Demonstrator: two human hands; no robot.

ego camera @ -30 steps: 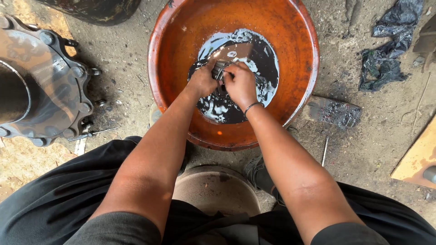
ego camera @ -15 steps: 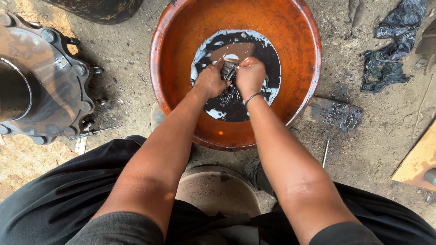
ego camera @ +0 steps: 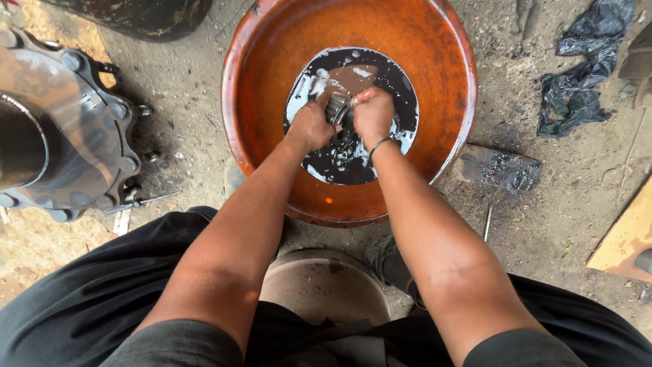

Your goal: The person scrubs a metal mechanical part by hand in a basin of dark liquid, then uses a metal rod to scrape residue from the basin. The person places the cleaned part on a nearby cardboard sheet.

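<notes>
Left hand point(ego camera: 310, 126) and right hand point(ego camera: 373, 117) clenched around half-hidden metal part point(ego camera: 337, 107), orange basin point(ego camera: 435, 81)

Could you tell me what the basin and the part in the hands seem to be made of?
Basin: probably plastic, orange, smooth with a dull sheen, stained dark. Part: likely metal, grey and ribbed, wet with black liquid; both hands, left and right, hide most of it.

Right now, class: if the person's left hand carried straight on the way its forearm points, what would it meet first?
The left hand points up and right into the orange round basin. It already touches the small grey ribbed metal part; beyond that lies dark oily liquid, then probably the basin's far wall.
</notes>
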